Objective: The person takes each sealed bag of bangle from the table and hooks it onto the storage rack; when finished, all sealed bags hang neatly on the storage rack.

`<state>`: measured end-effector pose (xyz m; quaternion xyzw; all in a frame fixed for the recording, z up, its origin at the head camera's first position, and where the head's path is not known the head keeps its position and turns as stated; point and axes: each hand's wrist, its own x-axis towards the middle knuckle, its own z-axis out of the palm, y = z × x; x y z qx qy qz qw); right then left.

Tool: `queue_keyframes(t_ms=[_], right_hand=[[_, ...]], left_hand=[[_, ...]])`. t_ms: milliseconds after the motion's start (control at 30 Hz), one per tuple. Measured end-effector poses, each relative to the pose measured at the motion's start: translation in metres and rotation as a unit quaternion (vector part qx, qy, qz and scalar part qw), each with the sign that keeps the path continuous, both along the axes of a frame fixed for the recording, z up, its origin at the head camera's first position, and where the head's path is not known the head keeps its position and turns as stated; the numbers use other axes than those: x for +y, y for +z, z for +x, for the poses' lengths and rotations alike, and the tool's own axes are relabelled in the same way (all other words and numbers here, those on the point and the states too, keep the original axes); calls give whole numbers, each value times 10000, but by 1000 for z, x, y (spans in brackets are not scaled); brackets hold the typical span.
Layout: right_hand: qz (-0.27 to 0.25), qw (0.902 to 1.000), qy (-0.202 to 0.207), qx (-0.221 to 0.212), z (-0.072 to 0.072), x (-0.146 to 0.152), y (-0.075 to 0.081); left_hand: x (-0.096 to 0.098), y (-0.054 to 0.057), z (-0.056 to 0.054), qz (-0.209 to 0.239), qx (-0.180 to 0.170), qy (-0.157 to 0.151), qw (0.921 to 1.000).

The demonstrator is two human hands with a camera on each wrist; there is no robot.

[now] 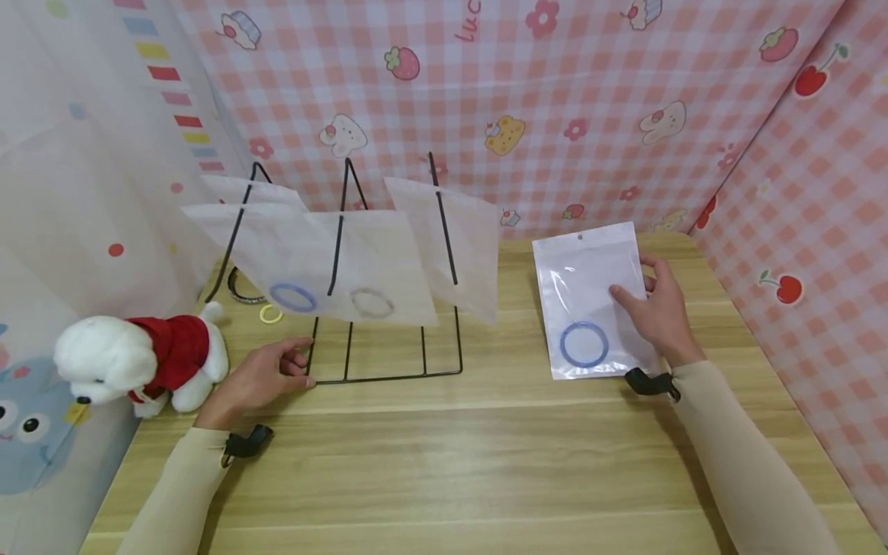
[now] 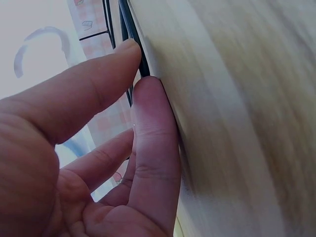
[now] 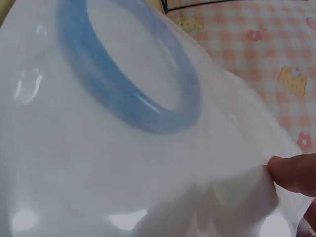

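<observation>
A black wire rack (image 1: 388,378) stands on the wooden table. My left hand (image 1: 260,378) pinches its near left corner, thumb and forefinger on either side of the black wire (image 2: 129,19) in the left wrist view. Over at the right, my right hand (image 1: 655,312) grips the side edge of a white zip bag (image 1: 590,270), thumb in front and fingers behind. Inside that bag lies a blue bangle (image 3: 94,74), near the lower end in the head view. Several similar translucent bags (image 1: 461,231) stand in the rack, with a blue bangle (image 1: 275,298) and a pale bangle showing through.
A white plush dog (image 1: 104,351) in a red top sits left of my left hand. Behind the rack's left side lie a dark bangle (image 1: 237,290) and a small yellow ring (image 1: 262,314). Checked cloth walls (image 1: 597,77) close off the back and right.
</observation>
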<state>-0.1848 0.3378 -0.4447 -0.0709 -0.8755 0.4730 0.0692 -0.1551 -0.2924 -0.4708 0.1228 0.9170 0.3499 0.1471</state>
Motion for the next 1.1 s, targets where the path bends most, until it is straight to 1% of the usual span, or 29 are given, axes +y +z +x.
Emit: queue_keyframes(t_ms=[200, 367, 600, 833, 967, 1033, 1100], right_hand=[[-148, 9991, 2, 390, 15, -13, 7], [-385, 9952, 38, 899, 28, -23, 11], [-747, 9858, 175, 1494, 49, -33, 19], [-1012, 9774, 299, 1831, 72, -45, 31], [-1347, 9683, 471, 2051, 85, -53, 37], [-1442, 9637, 565, 2174, 91, -58, 39], [-1433, 9599, 679, 2312, 96, -63, 41]], left_hand=[[2, 2, 0, 37, 4, -3, 10000], [3, 3, 0, -5, 38, -8, 10000], [2, 2, 1, 7, 28, -11, 10000], [2, 1, -1, 82, -5, -24, 10000], [1, 1, -1, 95, 2, -29, 10000], [2, 1, -1, 101, -2, -22, 9999], [2, 1, 0, 85, -7, -9, 10000]])
